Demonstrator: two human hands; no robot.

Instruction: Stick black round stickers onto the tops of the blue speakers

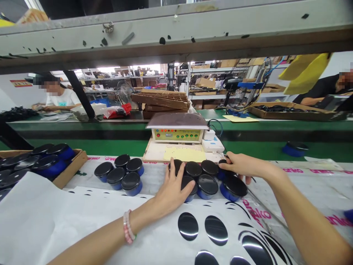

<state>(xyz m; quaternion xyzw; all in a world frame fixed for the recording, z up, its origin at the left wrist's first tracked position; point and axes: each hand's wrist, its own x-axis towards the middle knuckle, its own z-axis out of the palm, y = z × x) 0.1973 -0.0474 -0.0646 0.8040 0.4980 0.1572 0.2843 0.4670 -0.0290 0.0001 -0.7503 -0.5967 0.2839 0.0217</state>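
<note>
My left hand [175,186] has its fingers spread, with fingertips resting on a cluster of round blue pieces with glossy black tops. A black-topped piece [208,185] stands just right of its thumb. On the cluster's right side, the curled fingers of my right hand [241,165] touch a blue piece [223,170]. A thin dark thing shows at these fingers, but its kind is unclear. Close below stands a larger-looking round piece [234,187]. Toward me, a white sheet with black oval stickers [188,226] lies spread out.
A second group of round pieces [116,176] stands left. A cardboard box [70,169] holds more at far left. A control box [176,133] with lit digits stands behind my hands. A shelf beam [176,35] crosses overhead. Two people work beyond the bench.
</note>
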